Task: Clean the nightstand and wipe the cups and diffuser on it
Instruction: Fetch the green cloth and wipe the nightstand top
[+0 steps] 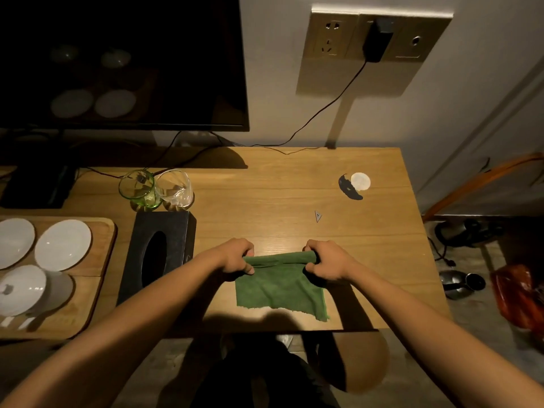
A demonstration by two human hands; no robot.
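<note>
L hand (pixel 235 257): fingers curled round the left end of the cloth's rolled far edge, thumb pinching from below.
R hand (pixel 328 260): same grip on the right end of that rolled edge.
Green cloth (pixel 279 287): lies flat on the worktop (pixel 279 187) near the front edge, about mid-width; far edge bunched into a roll between both hands, near edge ragged, right corner reaching closest to the front edge.
Green glass cup (pixel 138 188): towards the back-left of the worktop, tilted, touching or just beside the clear one; can't tell which.
Clear glass cup (pixel 176 188): just right of the green cup, also tilted.
Tissue box (pixel 160 254): black, oval slot on top, directly in front of the cups, left of the cloth.
Wooden tray (pixel 97 260): at the left edge, w/ white saucers (pixel 63 244) and a white lidded cup (pixel 23 290).
Small round white item (pixel 360 181): back-right area, dark piece beside it; can't tell what either is.
TV screen (pixel 123 60): dark, behind the back-left.
Wall socket plate (pixel 338 39): above the back edge, black charger (pixel 378 39) plugged in, cable running down to the worktop.
</note>
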